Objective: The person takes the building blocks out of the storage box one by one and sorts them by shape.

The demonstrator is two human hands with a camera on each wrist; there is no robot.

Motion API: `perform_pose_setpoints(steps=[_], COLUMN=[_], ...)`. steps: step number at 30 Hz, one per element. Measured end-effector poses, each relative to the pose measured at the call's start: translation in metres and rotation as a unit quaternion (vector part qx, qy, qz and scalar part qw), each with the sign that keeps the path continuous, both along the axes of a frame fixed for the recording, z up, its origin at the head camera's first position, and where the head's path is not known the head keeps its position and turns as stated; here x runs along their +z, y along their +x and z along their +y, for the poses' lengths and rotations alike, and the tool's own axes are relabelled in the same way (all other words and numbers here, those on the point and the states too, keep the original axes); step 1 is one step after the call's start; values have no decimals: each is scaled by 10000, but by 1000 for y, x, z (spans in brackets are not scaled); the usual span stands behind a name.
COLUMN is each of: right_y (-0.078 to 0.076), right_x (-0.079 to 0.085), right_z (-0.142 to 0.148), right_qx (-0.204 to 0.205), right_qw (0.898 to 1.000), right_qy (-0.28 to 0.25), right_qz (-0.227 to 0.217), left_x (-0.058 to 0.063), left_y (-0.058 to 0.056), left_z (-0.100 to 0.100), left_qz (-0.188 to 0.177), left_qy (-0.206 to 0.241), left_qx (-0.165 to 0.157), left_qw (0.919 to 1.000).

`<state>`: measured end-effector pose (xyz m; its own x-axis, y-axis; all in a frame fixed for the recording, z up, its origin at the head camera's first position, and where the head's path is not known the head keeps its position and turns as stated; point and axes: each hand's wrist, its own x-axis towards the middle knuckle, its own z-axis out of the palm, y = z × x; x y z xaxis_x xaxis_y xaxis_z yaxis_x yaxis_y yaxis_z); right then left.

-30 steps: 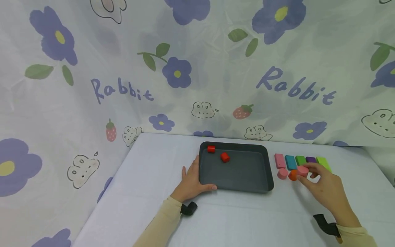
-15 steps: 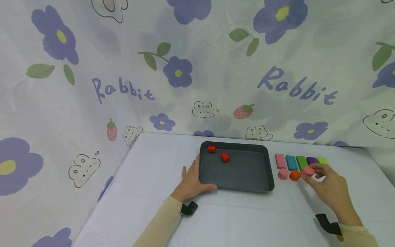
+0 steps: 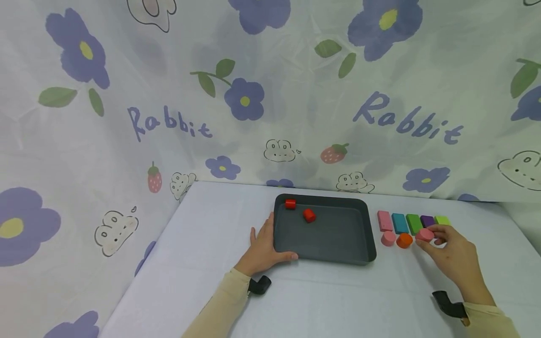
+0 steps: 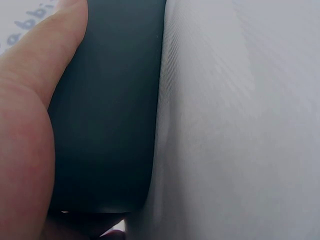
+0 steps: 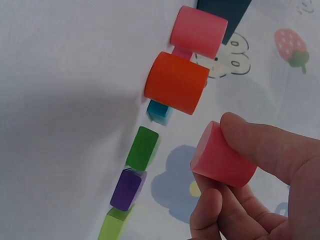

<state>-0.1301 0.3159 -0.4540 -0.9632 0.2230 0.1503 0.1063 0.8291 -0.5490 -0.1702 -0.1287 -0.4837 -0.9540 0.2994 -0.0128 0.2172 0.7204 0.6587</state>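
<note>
Head view: your right hand (image 3: 454, 256) pinches a pink cylinder (image 3: 424, 234) just off the table (image 3: 203, 263), beside the orange cylinder (image 3: 404, 240). Your left hand (image 3: 262, 249), fingers straight, rests against the dark tray (image 3: 367, 234), which holds two red blocks (image 3: 309, 215).

In the left wrist view the left hand (image 4: 25, 125) is filling the frame's left side and running off its edge, so the fingers are not showing, and the dark tray (image 4: 110, 110) is being cut off at the top (only one wall and corner are showing). In the right wrist view the right hand (image 5: 270, 190) is running off the bottom and right edges while hiding part of the pink cylinder (image 5: 220, 157), and the light green block (image 5: 112, 226) is being clipped by the lower edge.
</note>
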Motion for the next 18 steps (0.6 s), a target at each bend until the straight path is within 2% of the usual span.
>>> perform_pose_setpoints(steps=[9,18], right_y=[-4,-7], right_x=[-9,-10], right_z=[6,9], right_qx=[135,204], right_qw=[9997,9988], right_qy=[-70,-101], right_qz=[-177,-429], left_x=[0,-2], left_y=[-1,-1], left_z=[0,-1], left_qz=[-16,0], left_qy=[-39,-44], left_qx=[2,6], left_qw=[10000,10000])
